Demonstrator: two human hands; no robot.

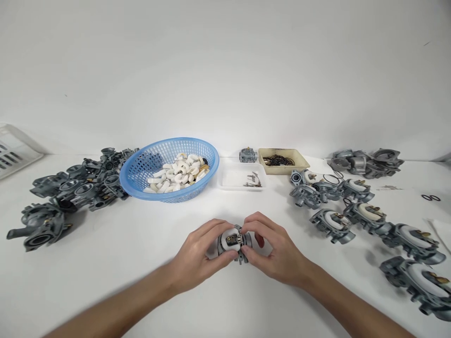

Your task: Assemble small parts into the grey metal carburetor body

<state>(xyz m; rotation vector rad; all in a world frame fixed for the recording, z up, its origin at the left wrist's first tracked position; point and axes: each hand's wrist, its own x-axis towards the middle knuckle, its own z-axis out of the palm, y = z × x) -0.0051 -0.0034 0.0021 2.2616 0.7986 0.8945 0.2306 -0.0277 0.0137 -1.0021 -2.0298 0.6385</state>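
Observation:
A grey metal carburetor body (240,257) lies on the white table at the front centre, between my hands. Set in its open top is a white curved float (229,233) around brass parts. My left hand (200,256) wraps round the left side, with its thumb and fingers on the float and rim. From the right, my right hand (275,249) has its thumb and index fingertip pinched near the float's hinge end. Whatever small part may be between those right fingertips is too small to make out.
A blue basket (169,195) of white floats stands behind, left of a white tray (241,180) of small pins and a cream tray (284,168) of black rings. Carburetor bodies (84,188) lie left; others with floats (366,216) lie right. Metal bowls (366,162) sit back right.

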